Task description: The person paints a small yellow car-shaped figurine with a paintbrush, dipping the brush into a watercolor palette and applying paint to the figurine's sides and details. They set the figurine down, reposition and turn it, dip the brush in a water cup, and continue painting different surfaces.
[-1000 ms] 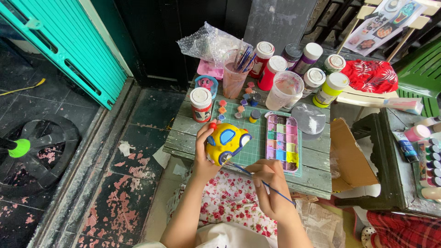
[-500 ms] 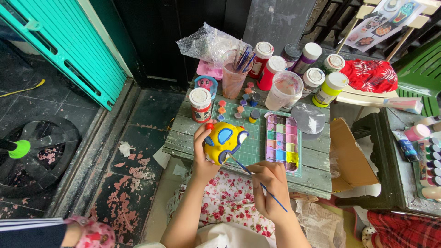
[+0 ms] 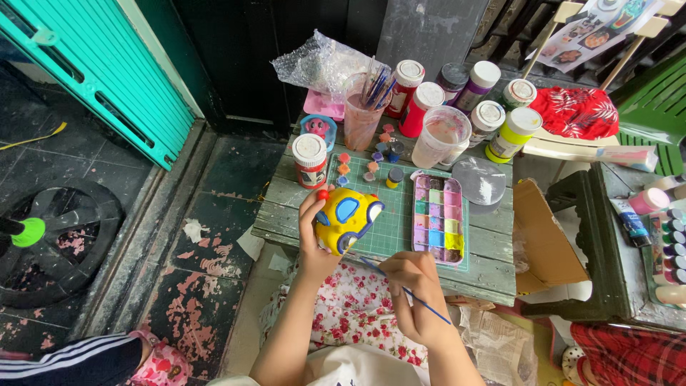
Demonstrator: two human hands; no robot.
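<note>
Two hands unchanged | left hand fingers wrap yellow car figurine | right hand fingers pinch paintbrush, tip shifted lower

- Crumpled clear plastic bag: rear left corner of the wooden table, behind the brush cup.
- Red paint bottles with white caps: two, upright, rear centre.
- Dark bottle with grey cap and purple bottle with white cap: just beside the red ones.
- Yellow-green bottle with white cap: rear right.
- Red-labelled jar with white lid: left edge.
- Brown cardboard box flap: right of the table.
- Printed picture sheet: multicoloured, top right, on a wooden frame.
</note>
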